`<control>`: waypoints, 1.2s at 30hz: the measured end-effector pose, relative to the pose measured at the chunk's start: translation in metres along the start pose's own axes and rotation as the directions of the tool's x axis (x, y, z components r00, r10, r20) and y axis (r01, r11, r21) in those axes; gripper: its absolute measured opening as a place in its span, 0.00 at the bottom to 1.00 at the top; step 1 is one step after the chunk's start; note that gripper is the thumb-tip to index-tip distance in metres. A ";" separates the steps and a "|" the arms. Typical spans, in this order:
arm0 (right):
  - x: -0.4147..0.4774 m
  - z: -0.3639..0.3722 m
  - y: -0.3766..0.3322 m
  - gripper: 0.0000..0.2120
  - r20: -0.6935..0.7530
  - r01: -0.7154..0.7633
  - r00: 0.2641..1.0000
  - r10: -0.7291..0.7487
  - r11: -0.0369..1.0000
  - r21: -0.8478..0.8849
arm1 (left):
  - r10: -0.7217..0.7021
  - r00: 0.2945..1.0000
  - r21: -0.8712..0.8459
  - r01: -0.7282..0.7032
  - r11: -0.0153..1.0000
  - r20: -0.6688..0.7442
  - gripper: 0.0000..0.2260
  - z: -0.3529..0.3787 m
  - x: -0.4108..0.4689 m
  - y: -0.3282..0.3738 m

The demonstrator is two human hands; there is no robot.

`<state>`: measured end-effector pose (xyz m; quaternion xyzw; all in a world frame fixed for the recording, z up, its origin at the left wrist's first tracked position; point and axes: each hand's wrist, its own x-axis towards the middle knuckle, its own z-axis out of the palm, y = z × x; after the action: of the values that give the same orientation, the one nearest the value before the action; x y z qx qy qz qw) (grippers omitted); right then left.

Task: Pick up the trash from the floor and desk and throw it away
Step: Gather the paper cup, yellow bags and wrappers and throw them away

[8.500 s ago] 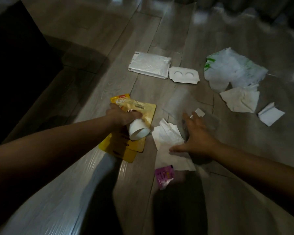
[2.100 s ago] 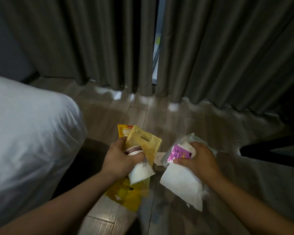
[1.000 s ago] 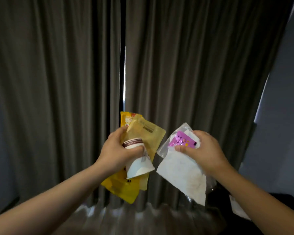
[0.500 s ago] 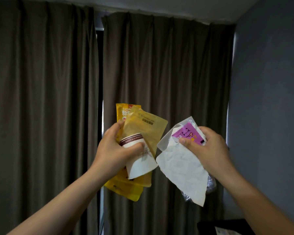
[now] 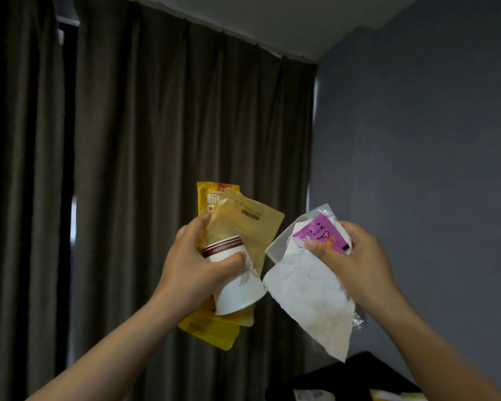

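Note:
My left hand (image 5: 193, 269) grips a white paper cup (image 5: 237, 290) with a brown band, held against two yellow snack wrappers (image 5: 243, 224). My right hand (image 5: 356, 261) pinches a purple sachet (image 5: 321, 234) with the thumb, together with a crumpled white paper (image 5: 313, 299) and a clear plastic film (image 5: 284, 241) behind it. Both hands are raised at chest height in front of the curtain, close together, with the two bundles almost touching.
Dark curtains (image 5: 156, 140) fill the left and middle. A grey wall (image 5: 417, 140) stands on the right. At the bottom right a dark desk surface (image 5: 359, 374) shows, with a yellow item (image 5: 399, 396) and a pale item (image 5: 313, 396) on it.
The view has risen from the floor to the curtain and ceiling and swung right. Both hands keep the same hold on their trash. The desk corner has come into view.

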<state>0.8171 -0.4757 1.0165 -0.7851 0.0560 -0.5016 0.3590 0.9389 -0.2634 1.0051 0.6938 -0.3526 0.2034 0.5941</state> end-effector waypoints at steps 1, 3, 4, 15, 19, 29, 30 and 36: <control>0.000 -0.006 0.002 0.12 -0.043 -0.002 0.999 0.001 0.999 -0.039 | 0.012 0.999 -0.028 -0.011 1.000 0.031 0.37 0.009 0.006 -0.004; -0.001 -0.018 0.006 0.11 -0.133 -0.013 0.991 -0.004 0.992 -0.127 | 0.042 0.994 -0.089 -0.033 0.995 0.098 0.35 0.028 0.017 -0.011; -0.003 -0.024 0.007 0.11 -0.175 -0.027 0.985 -0.003 0.986 -0.167 | 0.058 0.989 -0.119 -0.042 0.992 0.136 0.34 0.037 0.022 -0.014; -0.097 -0.125 -0.053 0.07 -0.579 -0.367 0.815 -0.034 0.743 -0.560 | 0.322 0.821 -0.545 -0.016 0.838 0.471 0.41 0.159 0.014 0.030; -0.153 -0.165 -0.110 0.08 -0.664 -0.490 0.742 -0.086 0.607 -0.626 | 0.439 0.732 -0.679 0.043 0.733 0.520 0.40 0.189 -0.036 0.087; -0.312 -0.244 -0.279 0.07 -0.746 -0.712 0.567 -0.348 0.248 -0.657 | 0.747 0.485 -0.891 0.238 0.387 0.455 0.39 0.181 -0.206 0.258; -0.327 -0.248 -0.294 0.08 -0.750 -0.733 0.545 -0.376 0.220 -0.643 | 0.768 0.462 -0.895 0.268 0.355 0.443 0.38 0.175 -0.223 0.274; -0.408 -0.259 -0.377 0.09 -0.755 -0.848 0.431 -0.494 0.063 -0.526 | 0.855 0.349 -0.882 0.413 0.227 0.383 0.43 0.145 -0.310 0.352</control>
<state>0.3001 -0.1471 1.0073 -0.3869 0.6762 -0.5629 -0.2760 0.4547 -0.3426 0.9967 0.0854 -0.7746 -0.3496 0.5201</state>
